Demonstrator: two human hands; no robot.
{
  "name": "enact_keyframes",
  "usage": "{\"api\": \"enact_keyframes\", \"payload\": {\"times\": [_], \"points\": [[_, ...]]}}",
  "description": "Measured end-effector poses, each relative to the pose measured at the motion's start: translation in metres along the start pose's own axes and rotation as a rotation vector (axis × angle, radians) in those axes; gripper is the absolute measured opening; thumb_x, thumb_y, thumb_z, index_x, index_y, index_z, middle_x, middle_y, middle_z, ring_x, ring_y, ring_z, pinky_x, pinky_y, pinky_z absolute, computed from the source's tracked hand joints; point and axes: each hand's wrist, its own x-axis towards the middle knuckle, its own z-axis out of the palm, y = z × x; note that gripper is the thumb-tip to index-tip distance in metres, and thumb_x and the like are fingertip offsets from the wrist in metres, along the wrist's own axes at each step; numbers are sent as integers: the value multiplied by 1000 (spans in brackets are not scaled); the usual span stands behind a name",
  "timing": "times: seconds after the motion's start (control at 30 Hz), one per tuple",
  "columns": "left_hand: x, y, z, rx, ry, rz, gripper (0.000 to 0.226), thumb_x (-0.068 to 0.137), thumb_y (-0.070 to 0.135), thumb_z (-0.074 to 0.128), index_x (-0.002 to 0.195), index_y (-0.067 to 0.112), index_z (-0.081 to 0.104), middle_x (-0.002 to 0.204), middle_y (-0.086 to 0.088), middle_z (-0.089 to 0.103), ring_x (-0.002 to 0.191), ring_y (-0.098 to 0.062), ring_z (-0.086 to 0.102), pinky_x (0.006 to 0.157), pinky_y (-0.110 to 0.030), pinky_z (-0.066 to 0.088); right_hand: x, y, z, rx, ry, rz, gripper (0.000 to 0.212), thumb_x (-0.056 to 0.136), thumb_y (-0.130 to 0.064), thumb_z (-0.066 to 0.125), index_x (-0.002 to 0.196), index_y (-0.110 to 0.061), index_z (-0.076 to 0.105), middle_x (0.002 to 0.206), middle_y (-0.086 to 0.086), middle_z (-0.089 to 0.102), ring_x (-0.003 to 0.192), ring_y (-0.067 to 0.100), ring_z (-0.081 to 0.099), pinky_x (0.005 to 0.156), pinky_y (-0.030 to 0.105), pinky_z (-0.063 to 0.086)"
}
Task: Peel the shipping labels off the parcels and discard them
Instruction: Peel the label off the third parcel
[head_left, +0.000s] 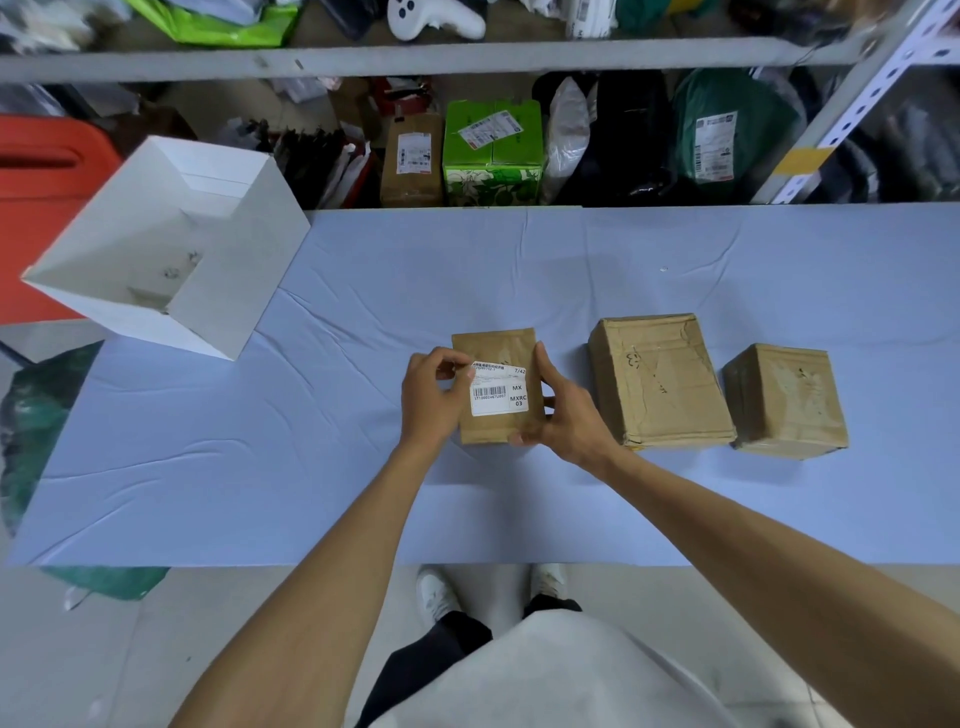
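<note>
A small brown cardboard parcel (493, 345) lies on the blue-covered table (260, 457), near its middle. A white shipping label (500, 393) with a barcode is stuck on its top. My left hand (434, 400) pinches the label's upper left corner, which is lifted a little. My right hand (563, 415) grips the parcel's right side and near corner. Two more brown parcels stand to the right: a larger one (660, 382) and a smaller one (784, 400), both showing bare tops with torn marks.
An open white box (228, 291) sits tilted at the table's far left corner. Behind the table, metal shelving (415, 57) holds labelled parcels and bags. A green bag (36, 421) lies on the floor at the left. My feet show below the near table edge.
</note>
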Motion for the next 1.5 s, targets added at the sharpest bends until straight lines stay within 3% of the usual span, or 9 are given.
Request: {"api": "enact_keyframes", "payload": {"times": [0.3,0.5,0.63,0.77,1.0,1.13,1.23,1.5], "points": [[7,6,9,171,26,41,4,84,17,71,85,16,68,105,-1,53,91,-13,63,78,-23,47,-1,-1,0,-13,9,11,123,66,-1,83,152,-36,2,131,-3,54,106,15,59,75,20,55],[12,8,14,363,17,21,12,92,22,61,90,12,67,111,-3,48,86,-22,65,77,-39,55,-1,-3,-2,4,4,13,123,65,2,82,153,-33,3,130,-4,54,104,15,61,71,15,55],[11,8,14,396,-12,10,15,94,22,57,92,10,65,116,-4,44,85,-26,64,77,-41,54,-1,-3,-3,10,2,5,122,65,2,82,153,-30,3,129,-4,54,104,15,60,70,10,52],[5,6,13,296,29,55,9,94,19,56,94,11,60,114,-3,48,93,-20,65,78,-29,46,-1,-3,-3,5,-4,9,123,65,-1,83,153,-32,3,132,-4,54,106,16,61,74,14,54],[5,5,16,281,53,56,10,90,23,64,92,13,65,112,-2,50,91,-16,65,74,-23,38,-1,-2,-2,17,0,11,123,66,1,82,153,-35,2,132,-2,54,107,17,60,77,22,57],[8,6,18,333,72,28,12,92,23,62,91,12,68,111,-3,50,86,-21,66,71,-27,43,-1,-1,-2,17,-3,4,123,65,0,83,153,-33,3,133,-2,54,109,18,60,76,20,56],[9,9,18,375,63,15,13,93,22,59,90,13,67,111,-3,48,83,-26,66,72,-36,51,-2,-3,-3,20,0,3,123,65,0,83,153,-34,3,133,-1,53,109,19,60,80,26,57],[7,11,18,435,37,8,20,97,24,52,94,8,65,117,-6,43,83,-29,62,71,-36,49,-2,-3,-3,19,-9,-4,124,65,0,83,153,-34,2,133,-1,54,107,16,60,80,24,57]]}}
